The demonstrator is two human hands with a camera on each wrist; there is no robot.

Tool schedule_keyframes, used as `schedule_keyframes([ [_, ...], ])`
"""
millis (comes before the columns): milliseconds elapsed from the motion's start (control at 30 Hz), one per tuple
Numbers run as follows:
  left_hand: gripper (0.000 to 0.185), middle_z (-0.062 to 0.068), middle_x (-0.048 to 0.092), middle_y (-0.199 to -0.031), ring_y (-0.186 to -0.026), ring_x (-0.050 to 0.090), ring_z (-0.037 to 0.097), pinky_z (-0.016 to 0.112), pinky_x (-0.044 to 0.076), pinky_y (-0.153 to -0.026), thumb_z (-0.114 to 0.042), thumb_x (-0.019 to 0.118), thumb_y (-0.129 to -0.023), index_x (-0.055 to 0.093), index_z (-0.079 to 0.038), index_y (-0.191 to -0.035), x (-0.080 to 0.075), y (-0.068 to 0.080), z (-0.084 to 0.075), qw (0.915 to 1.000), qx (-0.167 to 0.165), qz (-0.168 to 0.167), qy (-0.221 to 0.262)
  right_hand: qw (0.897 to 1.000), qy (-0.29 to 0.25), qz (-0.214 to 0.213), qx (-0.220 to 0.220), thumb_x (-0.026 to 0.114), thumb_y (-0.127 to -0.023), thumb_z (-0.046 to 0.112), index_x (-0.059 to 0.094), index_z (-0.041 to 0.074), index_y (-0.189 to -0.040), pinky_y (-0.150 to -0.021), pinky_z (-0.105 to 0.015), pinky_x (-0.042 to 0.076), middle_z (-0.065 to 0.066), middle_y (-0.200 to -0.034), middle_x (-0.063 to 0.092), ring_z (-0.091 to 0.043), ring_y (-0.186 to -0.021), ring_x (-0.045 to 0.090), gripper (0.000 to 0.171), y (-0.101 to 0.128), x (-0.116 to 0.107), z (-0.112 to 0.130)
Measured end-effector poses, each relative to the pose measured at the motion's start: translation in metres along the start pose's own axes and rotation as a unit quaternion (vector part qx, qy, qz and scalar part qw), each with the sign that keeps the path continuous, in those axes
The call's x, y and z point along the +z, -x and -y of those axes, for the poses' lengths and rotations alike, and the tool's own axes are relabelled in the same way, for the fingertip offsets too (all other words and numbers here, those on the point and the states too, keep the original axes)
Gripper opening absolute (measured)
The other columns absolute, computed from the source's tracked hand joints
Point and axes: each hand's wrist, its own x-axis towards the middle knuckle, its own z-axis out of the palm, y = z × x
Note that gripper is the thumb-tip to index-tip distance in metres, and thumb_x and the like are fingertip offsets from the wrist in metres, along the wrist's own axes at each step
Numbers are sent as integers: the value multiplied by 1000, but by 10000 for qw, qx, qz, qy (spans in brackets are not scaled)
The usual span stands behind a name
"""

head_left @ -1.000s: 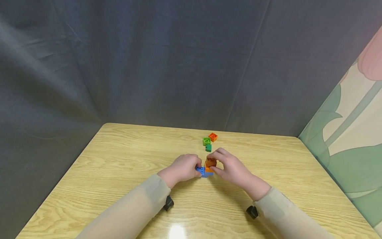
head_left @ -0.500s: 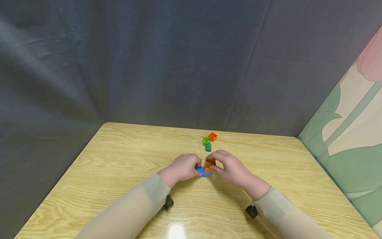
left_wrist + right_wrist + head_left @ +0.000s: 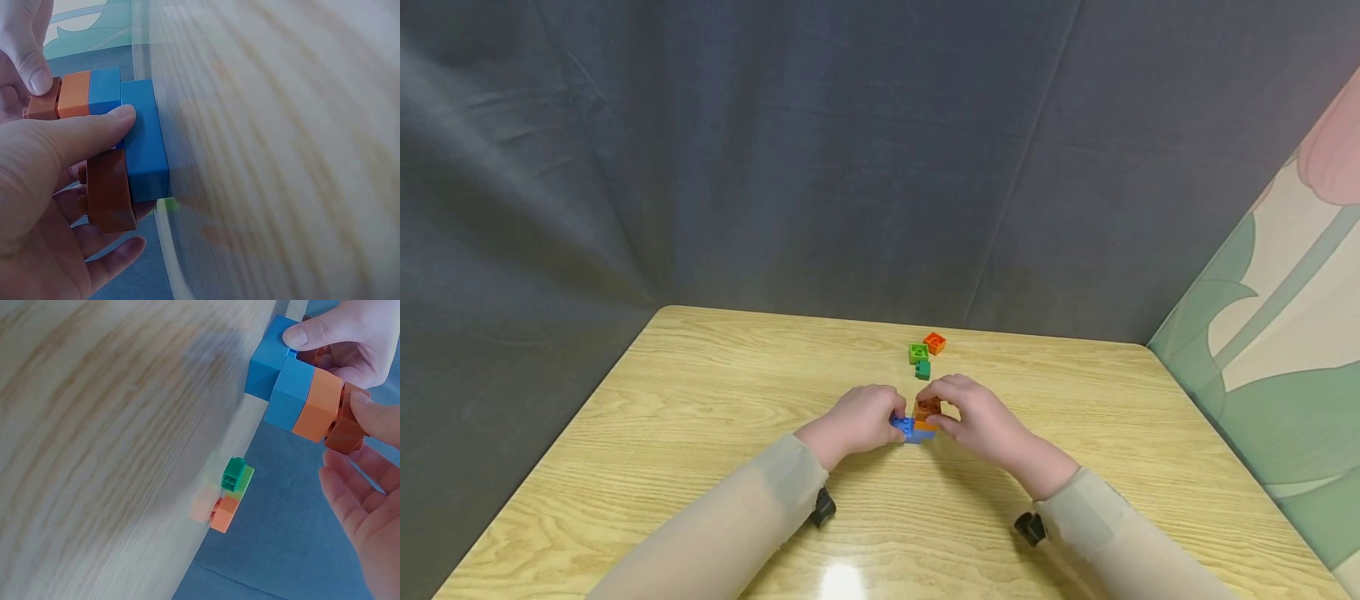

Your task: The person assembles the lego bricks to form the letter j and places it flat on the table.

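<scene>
While the head view hides it, left hand (image 3: pixel 56 187) grips a brown brick (image 3: pixel 111 195); right hand (image 3: pixel 981 421) pinches another.

Even, soft overhead light fills the scene, leaving a white glare patch on the table (image 3: pixel 842 579) near its front edge. Both wrist views show the tabletop blurred, nearby bricks sharp.

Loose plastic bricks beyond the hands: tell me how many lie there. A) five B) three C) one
B: beyond the hands lie an orange plastic brick, a light green plastic brick and a small dark green plastic brick on the wooden table.
</scene>
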Motion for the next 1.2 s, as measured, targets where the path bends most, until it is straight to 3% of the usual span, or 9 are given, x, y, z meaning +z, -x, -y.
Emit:
schedule_keyframes([
  [833, 16, -11, 51, -74, -63, 47, 11, 26, 38, -59, -30, 74, -73, 64, -19, -80, 3, -3, 3, 9999, -94, 64, 37, 9997, -203, 144, 16, 74, -70, 4, 63, 14, -95, -75, -31, 45, 8, -91, 61, -8, -86, 52, 29, -4, 0, -3],
  [1200, 16, -10, 52, -75, -64, 47, 11, 26, 38, -59, -29, 74, -73, 65, -18, -81, 2, -2, 0, 9999, -109, 57, 104, 10000, 16, 85, 32, 75, -70, 6, 64, 16, -94, -75, -28, 45, 10, -91, 60, -6, -86, 51, 29, -2, 1, -3],
])
